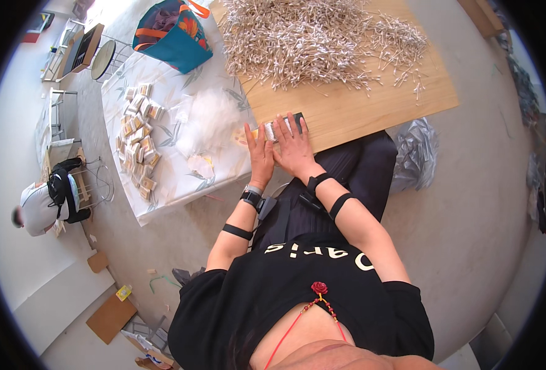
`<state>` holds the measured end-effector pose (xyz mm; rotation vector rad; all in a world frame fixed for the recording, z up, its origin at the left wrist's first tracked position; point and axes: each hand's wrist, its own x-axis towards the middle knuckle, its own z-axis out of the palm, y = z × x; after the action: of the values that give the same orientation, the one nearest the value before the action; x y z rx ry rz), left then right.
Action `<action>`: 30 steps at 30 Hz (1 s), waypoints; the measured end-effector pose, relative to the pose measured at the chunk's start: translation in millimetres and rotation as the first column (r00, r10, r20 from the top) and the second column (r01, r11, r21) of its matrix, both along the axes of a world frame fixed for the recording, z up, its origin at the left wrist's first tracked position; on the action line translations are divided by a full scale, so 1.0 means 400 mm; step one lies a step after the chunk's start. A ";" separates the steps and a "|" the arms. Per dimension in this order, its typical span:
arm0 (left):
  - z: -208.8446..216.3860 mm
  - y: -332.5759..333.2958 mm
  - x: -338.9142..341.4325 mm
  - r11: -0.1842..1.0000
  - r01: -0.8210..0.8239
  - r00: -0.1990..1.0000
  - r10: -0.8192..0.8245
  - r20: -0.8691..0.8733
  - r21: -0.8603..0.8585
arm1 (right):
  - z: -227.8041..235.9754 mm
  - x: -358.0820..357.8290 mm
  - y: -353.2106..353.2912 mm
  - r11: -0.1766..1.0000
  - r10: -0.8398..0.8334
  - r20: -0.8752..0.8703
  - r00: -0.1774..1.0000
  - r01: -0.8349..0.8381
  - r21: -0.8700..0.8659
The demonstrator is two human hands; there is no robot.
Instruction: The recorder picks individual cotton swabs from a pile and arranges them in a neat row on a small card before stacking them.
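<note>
A row of cotton swabs (271, 131) lies side by side at the near left corner of the wooden board (372, 111), against a small black block (298, 121). My right hand (294, 151) rests over this row, its fingers stretched out and spread across the swabs and the block. Close by on the left is my left hand (260, 160), fingers extended and apart beside the row's left end. The two hands meet near the thumbs. Farther back on the board spreads a large heap of loose cotton swabs (304, 49).
A table with a patterned white cover (168, 194) stands at left, bearing several small packs of swabs (138, 132), a pile of clear plastic bags (208, 120) and a blue tote bag (183, 46). Silvery plastic (416, 154) lies right of my knees. Another person (45, 206) sits far left.
</note>
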<state>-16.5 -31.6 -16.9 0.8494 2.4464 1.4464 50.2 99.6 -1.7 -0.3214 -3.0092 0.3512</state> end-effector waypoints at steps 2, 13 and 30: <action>0.001 0.001 0.001 1.000 0.002 1.000 -0.003 0.021 0.029 | 0.001 0.000 -0.001 1.000 0.000 0.002 1.000 0.000 -0.016; 0.002 0.006 0.000 1.000 -0.010 0.996 0.010 -0.084 -0.006 | 0.012 -0.001 0.002 1.000 0.002 -0.001 1.000 -0.002 -0.009; -0.025 -0.003 -0.003 0.992 -0.056 0.976 0.032 -0.214 -0.110 | 0.009 -0.001 -0.001 0.999 0.008 0.018 1.000 -0.007 -0.037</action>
<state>-17.9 -32.6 -27.1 0.9753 2.6899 1.2713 49.6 99.4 1.9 -0.3185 -3.0253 0.4071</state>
